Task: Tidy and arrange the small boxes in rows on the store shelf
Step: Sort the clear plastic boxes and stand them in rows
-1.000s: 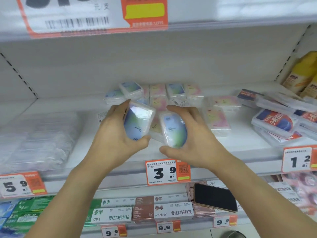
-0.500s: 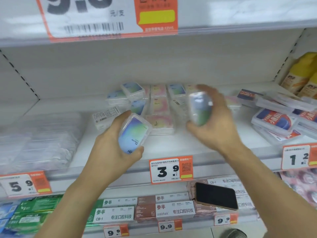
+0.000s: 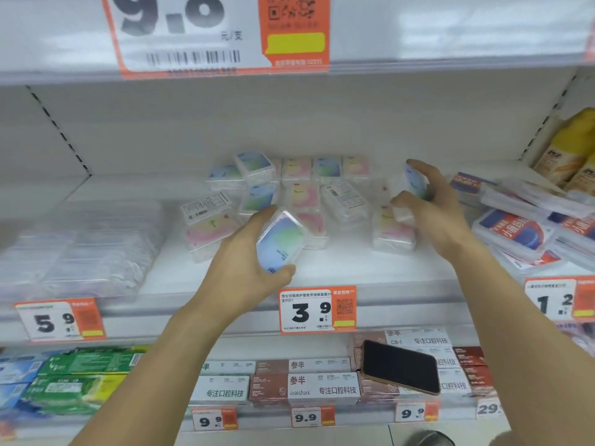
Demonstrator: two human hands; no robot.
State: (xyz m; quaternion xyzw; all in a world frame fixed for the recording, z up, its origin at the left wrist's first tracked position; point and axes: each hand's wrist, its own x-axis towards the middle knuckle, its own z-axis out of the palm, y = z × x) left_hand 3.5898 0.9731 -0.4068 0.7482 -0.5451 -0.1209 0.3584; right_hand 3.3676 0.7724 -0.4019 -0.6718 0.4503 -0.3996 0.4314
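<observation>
While both hands carry a box each, the risks below run from largest thing to smallest.

shelf (image 3: pixel 338 272): white deck with bare front strip at 6 o'clock of the cluster; nothing along the lip looks able to stop a box that slides forward, judged only.

small boxes (image 3: pixel 299 201): loose cluster mid-shelf, rows half formed. Back row at 12 o'clock sits fairly square; several nearer ones are tilted, one lies label-up at 9 o'clock (image 3: pixel 206 206). Risk: a nudge from either wrist could knock the leaning ones further out of line.

left hand (image 3: pixel 244 268): fingers curled round a blue-green box (image 3: pixel 280 241), thumb below, fingertips on its far edge, held clear above the shelf at 6 o'clock of the cluster. Risk: clear wrap looks slick; a loose hold could let it drop to the front lip.

right hand (image 3: pixel 434 207): at 3 o'clock of the cluster, thumb and fingers pinching a second box (image 3: pixel 415 185) on edge, fingers partly spread. Whether it touches the boxes beneath, cannot tell (motion blur). Risk: setting it down on edge could topple it onto the pink box (image 3: pixel 391 230) just below.

phone (image 3: pixel 401 366): resting on cartons on the lower shelf, at 5 o'clock. Risk: a falling box could strike it.
</observation>
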